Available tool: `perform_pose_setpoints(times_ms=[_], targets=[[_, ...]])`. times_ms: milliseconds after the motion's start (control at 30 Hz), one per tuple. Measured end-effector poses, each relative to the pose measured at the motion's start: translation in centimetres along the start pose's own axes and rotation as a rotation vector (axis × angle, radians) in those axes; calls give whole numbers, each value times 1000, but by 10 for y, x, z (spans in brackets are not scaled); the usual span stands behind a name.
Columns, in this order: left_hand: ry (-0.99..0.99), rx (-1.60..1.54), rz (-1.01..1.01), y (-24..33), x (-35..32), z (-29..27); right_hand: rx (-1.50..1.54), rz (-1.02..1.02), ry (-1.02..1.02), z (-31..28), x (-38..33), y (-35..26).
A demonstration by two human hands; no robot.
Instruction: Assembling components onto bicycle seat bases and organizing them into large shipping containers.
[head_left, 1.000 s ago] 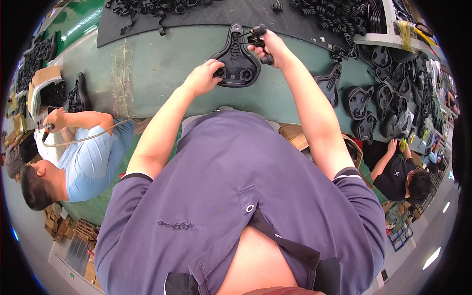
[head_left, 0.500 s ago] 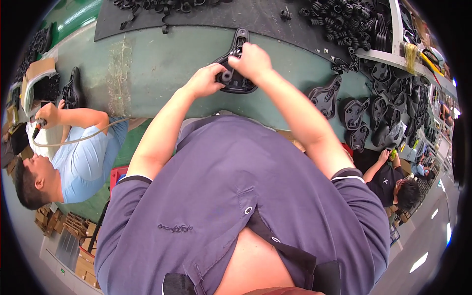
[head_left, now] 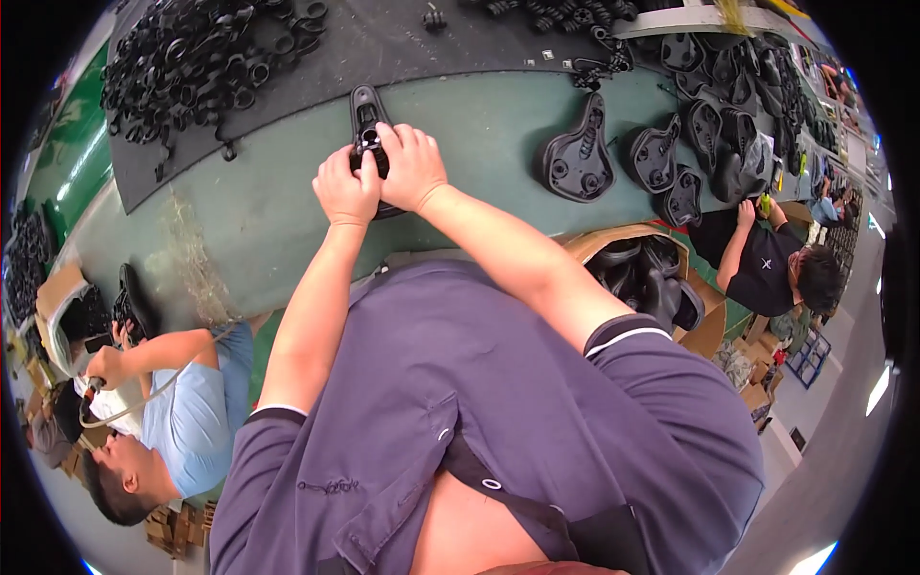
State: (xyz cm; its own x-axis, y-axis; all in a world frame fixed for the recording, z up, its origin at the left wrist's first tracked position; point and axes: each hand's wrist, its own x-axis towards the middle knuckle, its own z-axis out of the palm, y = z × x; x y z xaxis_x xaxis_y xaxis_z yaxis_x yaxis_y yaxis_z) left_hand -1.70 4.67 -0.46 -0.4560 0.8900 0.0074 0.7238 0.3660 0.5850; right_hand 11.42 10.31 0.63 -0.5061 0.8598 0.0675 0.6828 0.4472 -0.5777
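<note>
We are gripping a black saddle [head_left: 365, 113] on the green table [head_left: 479, 144], left hand [head_left: 345, 188] and right hand [head_left: 412, 169] fingers curled, pressed together.

1. Both hands meet on a black saddle base [head_left: 365, 123] lying on the green workbench [head_left: 479, 125].
2. The left hand [head_left: 347, 188] and right hand [head_left: 412, 168] touch, fingers curled over a small black part.
3. More saddle bases [head_left: 577, 158] lie to the right.
4. A heap of black rings [head_left: 201, 57] lies far left on a dark mat [head_left: 402, 38].
</note>
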Motion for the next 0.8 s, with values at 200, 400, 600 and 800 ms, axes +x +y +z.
perform_pose_setpoints(times_ms=[200, 400, 600, 800], targets=[[-58, -163, -157, -13, 5, 2, 12, 4, 24, -20, 6, 16], [-589, -463, -656, -43, -17, -38, -292, 140, 285, -149, -2, 170], [-413, -793, -876, -101, -68, -60, -82, 812, -146, -223, -121, 359], [438, -1092, -1078, -218, -100, -115, 18, 516, -84, -158, -119, 235]])
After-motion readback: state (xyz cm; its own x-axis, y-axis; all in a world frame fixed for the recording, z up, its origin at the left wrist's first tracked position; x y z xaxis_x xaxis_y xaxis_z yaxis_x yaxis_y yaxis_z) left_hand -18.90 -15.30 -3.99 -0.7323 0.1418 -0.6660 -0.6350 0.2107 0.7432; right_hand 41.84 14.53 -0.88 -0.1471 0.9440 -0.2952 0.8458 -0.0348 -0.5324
